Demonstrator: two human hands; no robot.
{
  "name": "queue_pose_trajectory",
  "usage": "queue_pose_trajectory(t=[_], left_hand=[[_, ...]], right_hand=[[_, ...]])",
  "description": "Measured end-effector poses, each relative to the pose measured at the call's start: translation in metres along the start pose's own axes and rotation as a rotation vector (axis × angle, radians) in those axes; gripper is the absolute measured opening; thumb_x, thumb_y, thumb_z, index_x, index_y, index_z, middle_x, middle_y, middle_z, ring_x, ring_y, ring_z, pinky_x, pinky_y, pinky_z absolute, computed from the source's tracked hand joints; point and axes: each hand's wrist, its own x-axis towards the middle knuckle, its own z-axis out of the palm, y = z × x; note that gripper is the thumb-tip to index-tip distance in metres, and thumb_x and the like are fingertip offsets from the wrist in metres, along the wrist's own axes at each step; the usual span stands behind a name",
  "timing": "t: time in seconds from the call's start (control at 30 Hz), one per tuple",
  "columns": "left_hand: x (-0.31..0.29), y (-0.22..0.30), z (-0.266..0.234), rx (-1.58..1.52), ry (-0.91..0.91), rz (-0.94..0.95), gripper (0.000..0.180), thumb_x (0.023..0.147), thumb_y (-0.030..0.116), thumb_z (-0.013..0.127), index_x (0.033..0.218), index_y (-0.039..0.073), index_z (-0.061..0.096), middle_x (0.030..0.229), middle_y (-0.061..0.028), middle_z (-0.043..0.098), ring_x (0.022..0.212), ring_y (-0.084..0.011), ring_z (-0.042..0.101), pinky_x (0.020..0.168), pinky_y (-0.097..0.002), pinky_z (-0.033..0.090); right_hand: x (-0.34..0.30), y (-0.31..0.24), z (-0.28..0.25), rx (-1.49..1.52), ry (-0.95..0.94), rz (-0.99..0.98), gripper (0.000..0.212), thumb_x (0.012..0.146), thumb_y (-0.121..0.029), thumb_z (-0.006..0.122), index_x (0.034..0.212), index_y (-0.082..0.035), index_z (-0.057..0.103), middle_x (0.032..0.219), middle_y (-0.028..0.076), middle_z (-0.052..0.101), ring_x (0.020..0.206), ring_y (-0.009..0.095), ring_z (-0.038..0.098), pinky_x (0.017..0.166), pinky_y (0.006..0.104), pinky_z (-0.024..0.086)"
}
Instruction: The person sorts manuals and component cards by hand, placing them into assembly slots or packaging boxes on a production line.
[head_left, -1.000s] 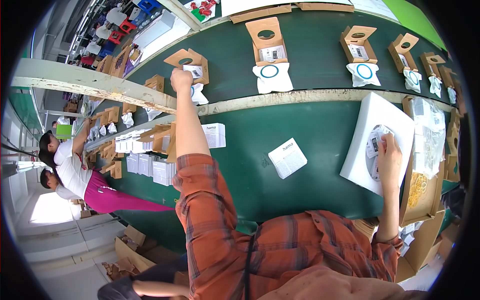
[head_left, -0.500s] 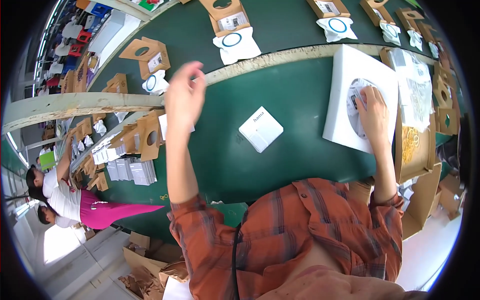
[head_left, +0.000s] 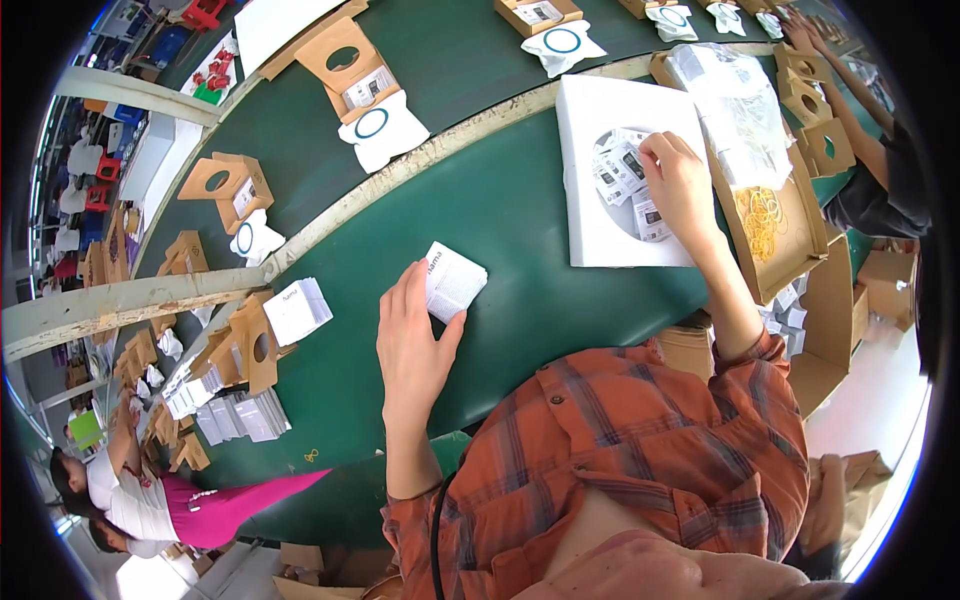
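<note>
My left hand is open beside a small stack of white folded leaflets on the green tabletop, fingers stretched along its left side and thumb apart. Whether they touch it, I cannot tell. Further right lies a white foam block with a round hollow, and small white printed packets fill that hollow. Over its right side hangs my right hand, fingers bent and drawn together at the packets. What sits between those fingertips, if anything, is hidden.
A cardboard tray of yellow rubber bands and clear plastic bags borders the foam. Beyond a raised rail, open brown boxes with white pouches line a green belt. More leaflets lie left. Co-workers are at both sides.
My left hand has come down from above the rail to the leaflet stack. My right hand has lifted back toward the hollow's right rim, uncovering more packets. The whole view has shifted.
</note>
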Motion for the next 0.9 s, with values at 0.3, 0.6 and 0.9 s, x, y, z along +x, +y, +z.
queue_pose_trajectory(t=[0.3, 0.6, 0.9], left_hand=[[-0.005, 0.002, 0.003, -0.002, 0.075, -0.032, 0.066, 0.076, 0.011, 0.074, 0.134, 0.000, 0.046, 0.126, -0.0188, 0.056, 0.115, -0.0365, 0.052, 0.095, -0.0431, 0.045], [-0.010, 0.001, 0.009, -0.004, 0.116, -0.002, 0.070, 0.073, 0.006, 0.075, 0.135, 0.001, 0.044, 0.129, -0.0183, 0.053, 0.116, -0.0361, 0.051, 0.097, -0.0428, 0.044], [-0.013, 0.005, 0.007, -0.014, 0.148, -0.045, 0.067, 0.075, -0.001, 0.069, 0.138, 0.005, 0.045, 0.133, -0.0154, 0.047, 0.116, -0.0317, 0.048, 0.089, -0.0383, 0.046]], right_hand=[[0.004, 0.002, 0.001, -0.133, 0.069, -0.059, 0.004, 0.084, -0.006, 0.062, 0.083, -0.002, 0.062, 0.082, 0.011, 0.061, 0.083, 0.028, 0.062, 0.074, 0.0366, 0.051], [0.010, -0.004, -0.007, -0.152, 0.204, -0.177, 0.004, 0.082, -0.004, 0.065, 0.083, -0.003, 0.062, 0.082, 0.009, 0.061, 0.081, 0.027, 0.062, 0.070, 0.0357, 0.052], [0.009, 0.004, -0.010, 0.356, -0.066, 0.294, 0.006, 0.088, -0.004, 0.061, 0.092, 0.000, 0.062, 0.082, 0.012, 0.065, 0.067, 0.017, 0.062, 0.063, 0.0285, 0.049]])
